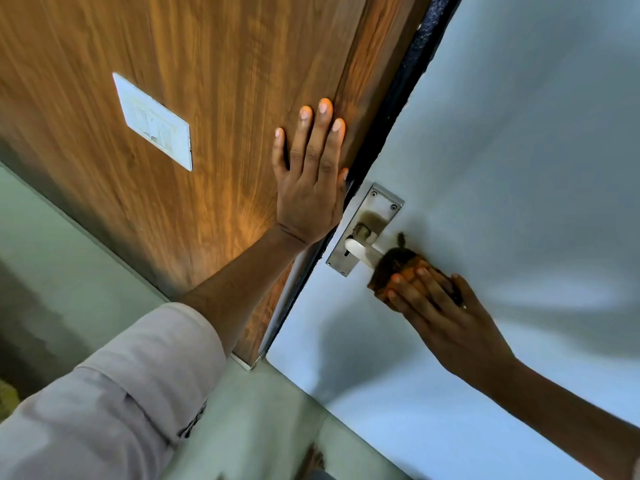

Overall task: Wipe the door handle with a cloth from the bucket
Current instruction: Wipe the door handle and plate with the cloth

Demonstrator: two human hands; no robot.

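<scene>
Head view: my right hand (446, 306) clamps the cloth (394, 268) around the handle (363, 251); my left hand (308, 188), fingers spread flat, braces on the wood panel (207, 98).

A white lever door handle (362, 250) juts from a brushed-metal backplate (365, 228) screwed to a pale door (519, 150), the lever pointing toward four o'clock. An orange-brown cloth (398, 268), bunched and frayed, wraps the lever's outer end, pressed there by the right hand (446, 313).
</scene>
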